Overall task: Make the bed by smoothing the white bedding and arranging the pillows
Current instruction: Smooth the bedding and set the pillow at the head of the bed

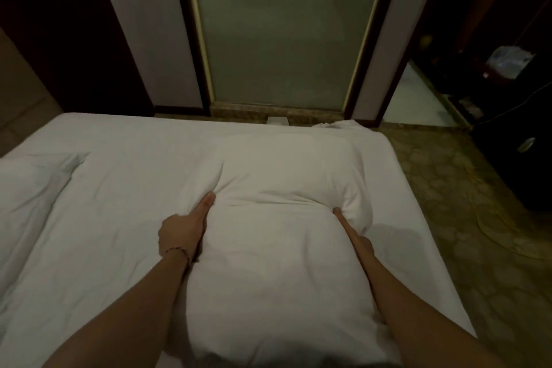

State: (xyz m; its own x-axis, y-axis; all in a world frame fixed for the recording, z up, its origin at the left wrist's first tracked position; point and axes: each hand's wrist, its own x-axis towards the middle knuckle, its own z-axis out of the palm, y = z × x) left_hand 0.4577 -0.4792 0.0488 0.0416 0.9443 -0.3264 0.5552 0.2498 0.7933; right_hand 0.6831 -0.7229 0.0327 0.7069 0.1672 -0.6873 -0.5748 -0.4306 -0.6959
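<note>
Pillow [277, 236]: centre frame, squeezed at 9 and 3 o'clock for carrying. Left hand [182, 231] and right hand [354, 236] both grip it, fingers sunk in; second pillow [27, 185] at 9 o'clock on sheet [125, 218]

Dim, soft-focus view with wide-angle bending at edges; dark corners, faint shadows.

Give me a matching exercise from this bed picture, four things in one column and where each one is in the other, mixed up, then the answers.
Things:
1. big pillow
2. second pillow
3. frosted glass door
4. patterned floor

Places:
A. at the left edge of the bed
B. beyond the far edge of the bed
C. between the left hand and right hand, pinched in at both sides
D. to the right of the bed

Pairs: 1-C, 2-A, 3-B, 4-D
</note>
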